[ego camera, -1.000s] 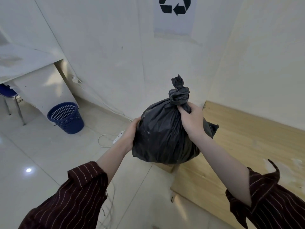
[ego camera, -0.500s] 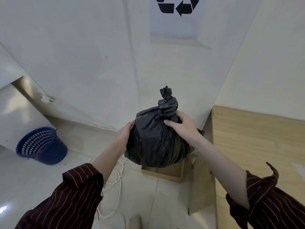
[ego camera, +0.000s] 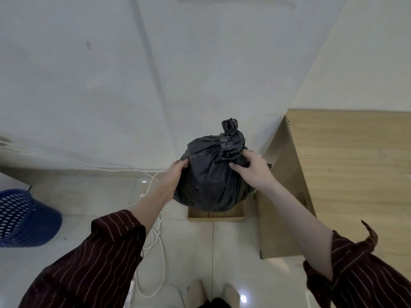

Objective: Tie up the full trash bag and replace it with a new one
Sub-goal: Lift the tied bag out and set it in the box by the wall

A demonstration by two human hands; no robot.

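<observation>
A full black trash bag (ego camera: 209, 178) with a knotted top is held between both hands, just above a shallow cardboard box (ego camera: 216, 216) on the floor by the wall. My left hand (ego camera: 175, 174) presses flat against the bag's left side. My right hand (ego camera: 251, 170) grips the gathered plastic just under the knot on the right. Whether the bag's bottom touches the box is hidden. A blue mesh trash basket (ego camera: 20, 218) stands at the far left with no liner visible on it.
A wooden table (ego camera: 347, 174) fills the right side, its side panel close to the bag. White cables (ego camera: 153, 241) trail over the tiled floor below my left arm. A white wall stands directly ahead. My feet show at the bottom edge.
The bag has come down and toward the wall, from chest height to just over the cardboard box. My view has tilted down; the blue basket has slid to the left edge.
</observation>
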